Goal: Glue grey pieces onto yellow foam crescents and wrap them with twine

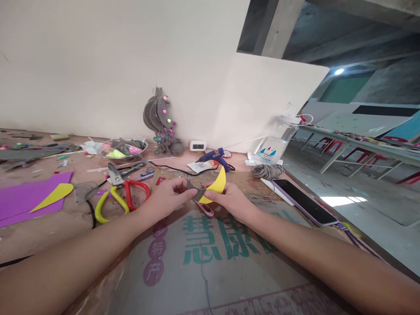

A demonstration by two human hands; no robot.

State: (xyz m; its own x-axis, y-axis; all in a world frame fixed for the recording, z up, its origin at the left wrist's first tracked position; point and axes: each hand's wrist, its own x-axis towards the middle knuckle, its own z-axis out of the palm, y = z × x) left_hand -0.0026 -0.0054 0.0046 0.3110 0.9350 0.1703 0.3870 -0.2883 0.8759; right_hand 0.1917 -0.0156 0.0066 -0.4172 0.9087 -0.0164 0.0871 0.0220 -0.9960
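Note:
My left hand point(172, 192) pinches a small curved grey piece point(197, 190), which looks like felt, between thumb and fingers. In my right hand point(231, 197) is a yellow crescent-shaped piece point(216, 186), one pointed tip rising above the fingers. The two pieces meet between my hands, the grey one overlapping the yellow one's lower end; whether they are joined I cannot tell. Just below them a pink loop-ended object point(208, 211) shows, partly hidden by the hands. Beneath lies a printed cardboard sheet point(177, 280).
Scissors point(123, 192) with yellow and red handles lie left, beside purple sheets point(19, 201) and a yellow cutout point(55, 194). Behind stand a blue glue gun point(213, 156), a small clock point(197, 145), a filled bowl point(123, 148) and a grey hanging ornament point(159, 116). A bottle point(274, 142), twine point(267, 171) and phone point(303, 201) are right.

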